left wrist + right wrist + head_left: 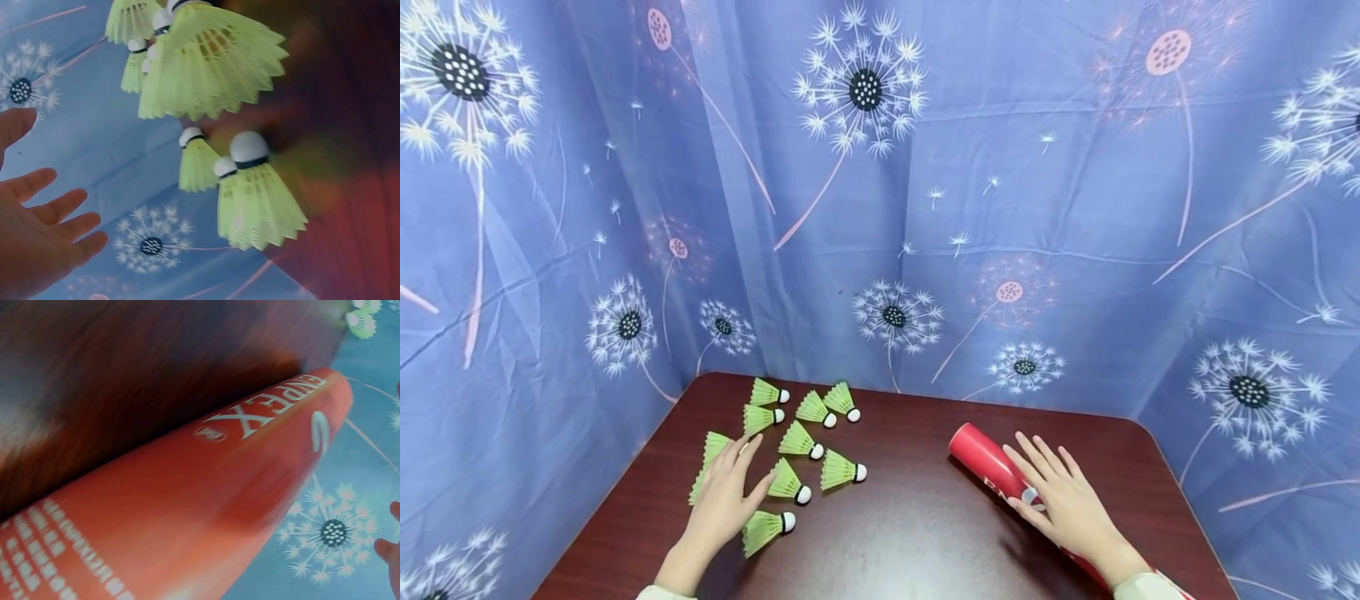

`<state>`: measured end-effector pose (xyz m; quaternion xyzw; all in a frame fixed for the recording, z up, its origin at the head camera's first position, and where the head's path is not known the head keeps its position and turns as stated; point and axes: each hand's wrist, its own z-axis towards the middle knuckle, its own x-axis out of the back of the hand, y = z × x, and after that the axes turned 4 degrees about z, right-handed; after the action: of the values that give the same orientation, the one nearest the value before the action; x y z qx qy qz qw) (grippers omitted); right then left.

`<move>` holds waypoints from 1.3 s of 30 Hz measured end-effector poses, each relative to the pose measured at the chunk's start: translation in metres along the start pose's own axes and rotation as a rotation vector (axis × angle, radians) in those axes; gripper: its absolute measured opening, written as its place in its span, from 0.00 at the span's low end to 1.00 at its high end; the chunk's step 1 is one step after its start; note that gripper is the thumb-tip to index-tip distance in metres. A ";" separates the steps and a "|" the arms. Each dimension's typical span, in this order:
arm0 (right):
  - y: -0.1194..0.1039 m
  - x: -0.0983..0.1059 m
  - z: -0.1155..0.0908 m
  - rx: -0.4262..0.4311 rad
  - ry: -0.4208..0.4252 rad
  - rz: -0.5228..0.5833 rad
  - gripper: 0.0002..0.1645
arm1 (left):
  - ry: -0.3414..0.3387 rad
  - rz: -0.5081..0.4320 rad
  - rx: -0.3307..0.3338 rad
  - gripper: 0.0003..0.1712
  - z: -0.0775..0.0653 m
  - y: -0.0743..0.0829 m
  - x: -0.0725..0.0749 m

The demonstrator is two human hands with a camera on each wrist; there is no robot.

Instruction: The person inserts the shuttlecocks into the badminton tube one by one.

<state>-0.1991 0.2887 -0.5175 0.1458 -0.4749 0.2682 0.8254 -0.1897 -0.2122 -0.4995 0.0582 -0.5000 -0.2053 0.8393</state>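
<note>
Fingers [748, 457] straight and loosely parted, a person's left hand [718, 504] grips nothing as it reaches over yellow-green shuttlecocks [800, 439] with white tips; whether it touches those beneath cannot be told. The right hand [1071, 507], its fingers likewise outstretched and holding nothing, is above a red tube [979, 450] with white lettering, lying aslant on the right of the dark reddish-brown surface [910, 525]. The shuttlecocks lie on their sides in a loose group at left, well apart from the tube. Beyond hangs a blue curtain [1052, 192] printed with dandelions [865, 90].
</note>
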 end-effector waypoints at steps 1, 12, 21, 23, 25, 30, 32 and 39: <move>0.001 -0.001 -0.001 0.008 -0.005 0.004 0.44 | 0.015 -0.003 -0.007 0.35 -0.003 -0.003 0.000; 0.015 -0.015 -0.009 0.039 -0.008 0.028 0.44 | -0.125 -0.069 0.118 0.33 -0.026 -0.024 -0.003; 0.016 -0.031 -0.018 0.083 0.000 0.058 0.43 | -0.169 -0.109 0.189 0.28 -0.046 -0.032 -0.010; 0.016 -0.033 -0.018 0.087 0.001 0.063 0.44 | -0.177 -0.118 0.216 0.26 -0.050 -0.032 -0.012; 0.017 -0.035 -0.018 0.089 -0.001 0.067 0.44 | -0.200 -0.125 0.248 0.24 -0.053 -0.032 -0.013; 0.018 -0.040 -0.019 0.090 -0.016 0.060 0.45 | -0.296 -0.162 0.346 0.16 -0.057 -0.033 -0.015; 0.018 -0.041 -0.020 0.093 -0.022 0.057 0.45 | -0.327 -0.178 0.381 0.14 -0.058 -0.034 -0.015; 0.016 -0.044 -0.025 0.081 -0.031 0.066 0.45 | -0.368 -0.250 0.431 0.11 -0.058 -0.031 -0.018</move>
<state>-0.2086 0.3012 -0.5682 0.1674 -0.4809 0.3121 0.8020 -0.1562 -0.2398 -0.5518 0.2576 -0.6648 -0.2033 0.6711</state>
